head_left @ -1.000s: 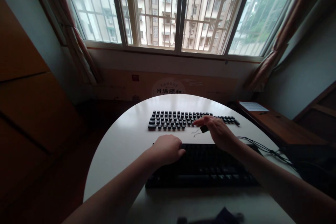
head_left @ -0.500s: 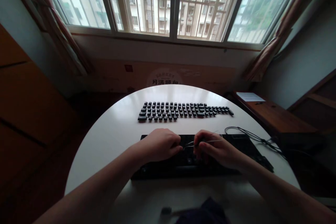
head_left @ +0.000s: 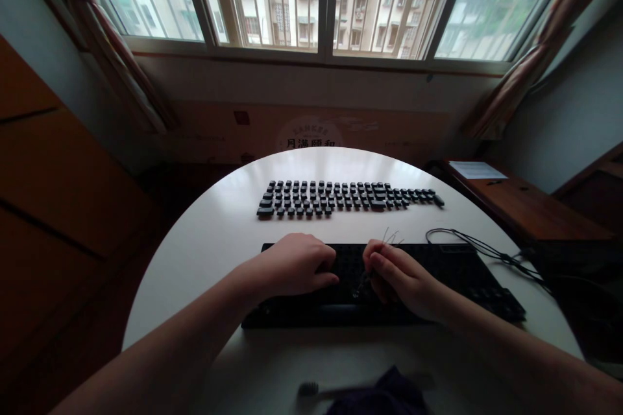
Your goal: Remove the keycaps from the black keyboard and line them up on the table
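Observation:
A black keyboard [head_left: 335, 316] lies across the white table under both my hands. My right hand [head_left: 396, 272] is closed around a wire keycap puller [head_left: 390, 237]; thin wires stick out above the fist, and its looped end points down at the keys. Over the keyboard's left part, my left hand [head_left: 304, 266] is curled, thumb against the fingers; whatever is inside is hidden. Beyond the keyboard, loose black keycaps [head_left: 311, 198] stand in rows that follow a keyboard layout.
A black cable [head_left: 477, 248] runs off the table's right side. Near my edge lie a small brush [head_left: 308, 389] and a dark purple cloth [head_left: 389, 395]. Paper [head_left: 477, 170] rests on a wooden surface [head_left: 525, 207] at the right. Windows are behind.
My right hand has turned, so the keycap puller tilts from nearly level to pointing downward. My left hand has barely moved. The view has shifted slightly.

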Motion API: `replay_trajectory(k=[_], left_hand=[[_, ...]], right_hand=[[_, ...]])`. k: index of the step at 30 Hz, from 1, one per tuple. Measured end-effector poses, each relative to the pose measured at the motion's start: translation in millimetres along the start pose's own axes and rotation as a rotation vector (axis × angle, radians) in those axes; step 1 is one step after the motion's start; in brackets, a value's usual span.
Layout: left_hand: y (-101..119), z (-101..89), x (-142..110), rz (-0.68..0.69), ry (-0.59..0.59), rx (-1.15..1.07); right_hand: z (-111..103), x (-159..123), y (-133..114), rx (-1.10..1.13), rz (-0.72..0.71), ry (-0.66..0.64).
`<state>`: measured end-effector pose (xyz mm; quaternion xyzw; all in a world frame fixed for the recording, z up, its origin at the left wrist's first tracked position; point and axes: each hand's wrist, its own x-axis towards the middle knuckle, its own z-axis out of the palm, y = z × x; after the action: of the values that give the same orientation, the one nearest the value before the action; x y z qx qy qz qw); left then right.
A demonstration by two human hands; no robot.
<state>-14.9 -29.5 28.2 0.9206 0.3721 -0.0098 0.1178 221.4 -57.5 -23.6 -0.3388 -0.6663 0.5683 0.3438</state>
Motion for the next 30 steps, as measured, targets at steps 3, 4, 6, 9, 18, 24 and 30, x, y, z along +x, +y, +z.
replay_trajectory(k=[3, 4, 6, 9, 18, 24, 30], left_hand=[[0, -0.2, 0, 0.001, 0.007, -0.002], [0, -0.1, 0, 0.0, 0.005, -0.004], [-1, 0.6, 1, 0.001, 0.006, -0.007], [-2, 2.5, 1, 0.007, 0.016, -0.011], [0, 1.1, 2, -0.031, -0.009, 0.002], [-2, 3.8, 2, -0.022, 0.013, 0.005], [-2, 4.8, 2, -0.013, 0.028, 0.002]], right_hand=[[0, 0, 0, -0.004, 0.004, 0.006], [0, -1, 0, -0.007, 0.003, 0.008], [0, -1, 1, -0.011, 0.002, 0.004], [-1, 0, 4, -0.019, 0.009, -0.009], [-1, -6, -8, -0.233, -0.058, -0.1], [1, -6, -16, -0.493, -0.167, -0.135], [6, -7, -17, -0.666, -0.281, -0.179]])
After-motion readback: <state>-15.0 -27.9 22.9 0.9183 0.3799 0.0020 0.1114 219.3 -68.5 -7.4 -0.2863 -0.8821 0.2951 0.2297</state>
